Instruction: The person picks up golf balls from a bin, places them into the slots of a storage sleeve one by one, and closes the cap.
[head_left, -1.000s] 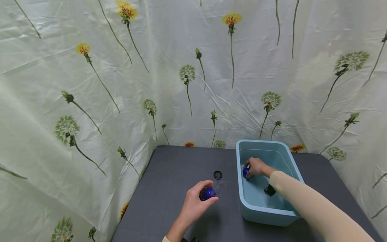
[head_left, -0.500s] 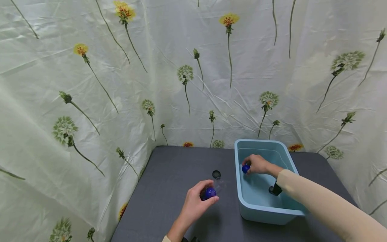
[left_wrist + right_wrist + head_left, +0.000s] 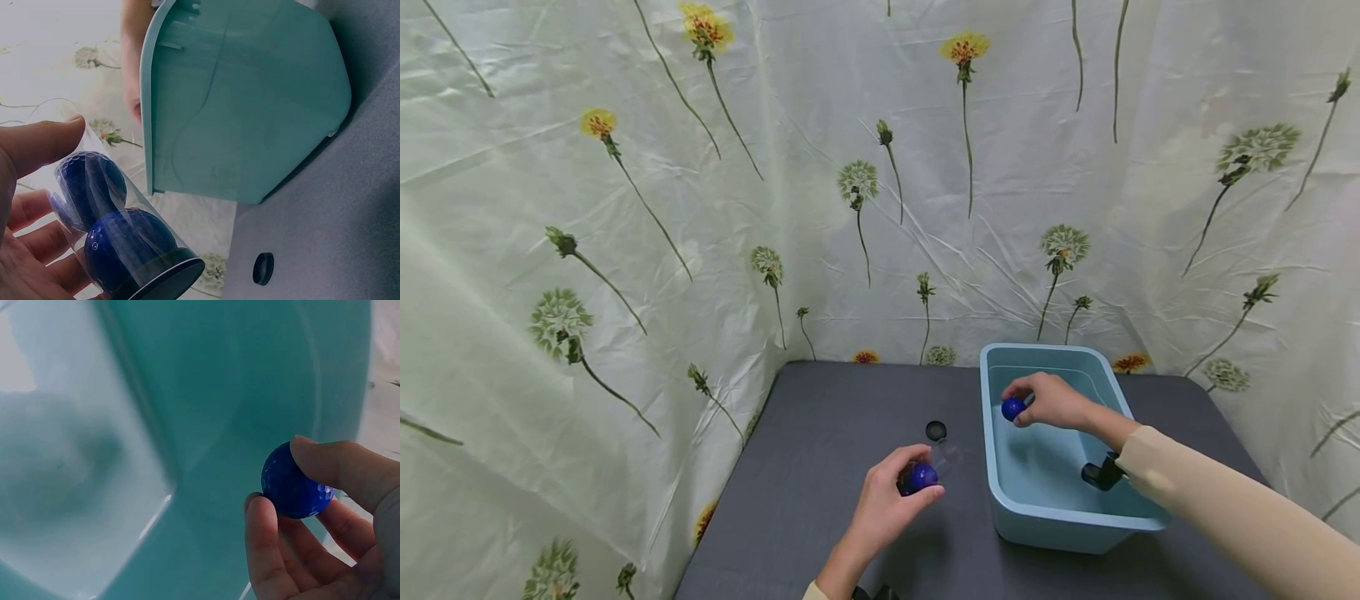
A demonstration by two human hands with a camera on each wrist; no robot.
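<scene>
My left hand (image 3: 883, 498) grips a clear plastic tube (image 3: 139, 199) above the table, left of the bin. Two dimpled blue golf balls (image 3: 94, 181) sit inside it, one against the other, over a black end cap (image 3: 169, 279). Within the light blue bin (image 3: 1075, 518), my right hand (image 3: 1056, 402) pinches another blue golf ball (image 3: 292, 484) between thumb and fingers, raised over the bin floor. A loose black cap (image 3: 936, 431) lies on the table just beyond the tube.
The bin stands on a dark grey table (image 3: 842, 417), its side wall (image 3: 250, 112) close to the tube. Behind and to the left hangs a flower-printed curtain (image 3: 700, 217). A black wrist device (image 3: 1103, 472) shows under the right forearm.
My right hand has lifted the golf ball up from low by the bin's left wall and drawn it slightly right. My left hand stays nearly still with the tube.
</scene>
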